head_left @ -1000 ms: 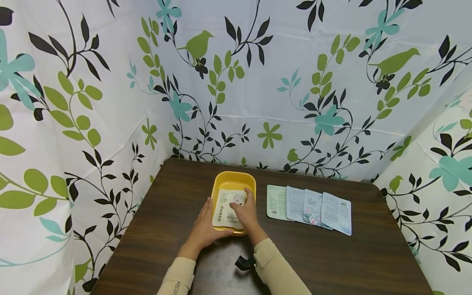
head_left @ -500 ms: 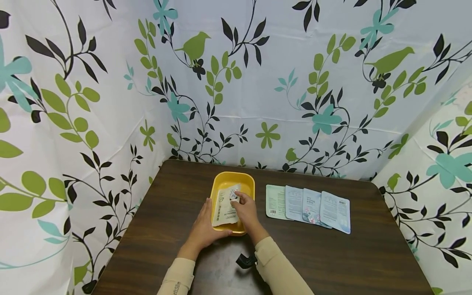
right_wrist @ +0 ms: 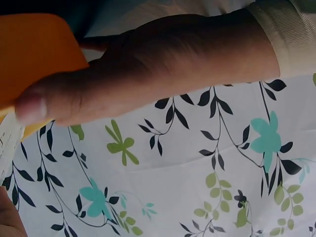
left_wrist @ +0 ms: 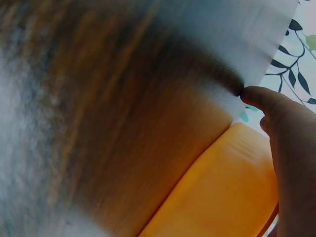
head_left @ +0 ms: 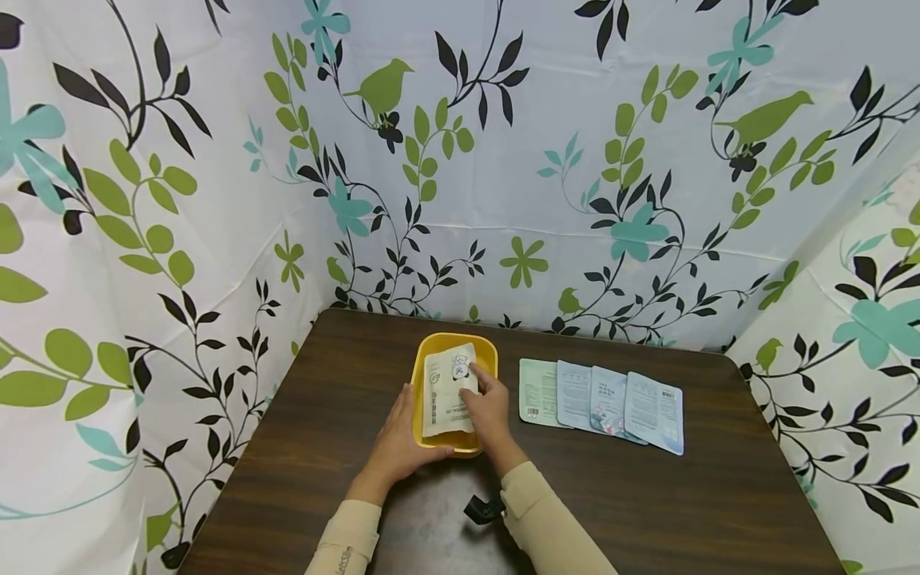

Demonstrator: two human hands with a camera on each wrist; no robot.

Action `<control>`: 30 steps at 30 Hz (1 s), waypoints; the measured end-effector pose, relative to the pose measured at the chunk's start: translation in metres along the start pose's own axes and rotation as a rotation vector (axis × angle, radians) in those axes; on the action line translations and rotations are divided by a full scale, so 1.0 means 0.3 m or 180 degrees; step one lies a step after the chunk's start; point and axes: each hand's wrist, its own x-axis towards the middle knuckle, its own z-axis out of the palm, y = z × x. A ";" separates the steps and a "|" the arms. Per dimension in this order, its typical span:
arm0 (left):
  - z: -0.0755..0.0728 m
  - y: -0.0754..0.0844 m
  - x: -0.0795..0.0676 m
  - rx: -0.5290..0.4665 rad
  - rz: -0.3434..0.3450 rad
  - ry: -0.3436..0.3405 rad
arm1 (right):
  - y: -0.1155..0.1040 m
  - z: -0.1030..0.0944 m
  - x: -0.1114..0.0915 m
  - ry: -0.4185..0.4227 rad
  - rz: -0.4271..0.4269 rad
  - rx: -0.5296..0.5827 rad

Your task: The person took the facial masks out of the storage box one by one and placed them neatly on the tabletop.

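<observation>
A yellow plastic tray (head_left: pixel 491 351) stands at the back left of the table. Over it, tilted, is a cream sheet mask packet (head_left: pixel 446 391) with a small animal face and dark print. My right hand (head_left: pixel 492 409) pinches the packet's right edge, thumb on top; in the right wrist view that thumb is beside a strip of the packet (right_wrist: pixel 7 143). Straight fingers of my left hand (head_left: pixel 398 443) lie along the tray's left wall, thumb at its front edge. The tray's outer wall (left_wrist: pixel 217 187) fills the bottom of the left wrist view.
To the tray's right, several flat mask packets (head_left: pixel 654 414) lie overlapping in a fanned row, the leftmost pale green. A dark wood table (head_left: pixel 690 511) carries everything. A patterned white curtain (head_left: pixel 460 160) closes the back and sides.
My right hand first bends the packet's right side up, then shifts it upward and right, tilting its top over the tray. The left hand stays against the tray.
</observation>
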 end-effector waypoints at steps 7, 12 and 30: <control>0.004 -0.006 0.004 -0.0034 -0.0024 0.0010 | -0.061 -0.074 0.031 0.0130 -0.0190 0.0132; 0.006 -0.009 0.002 -0.0012 -0.0046 0.0006 | -0.111 -0.167 0.071 0.0219 -0.0316 0.0336; -0.001 0.001 0.002 -0.0001 -0.0078 -0.0041 | 0.065 -0.592 0.020 0.0646 -0.0017 0.0306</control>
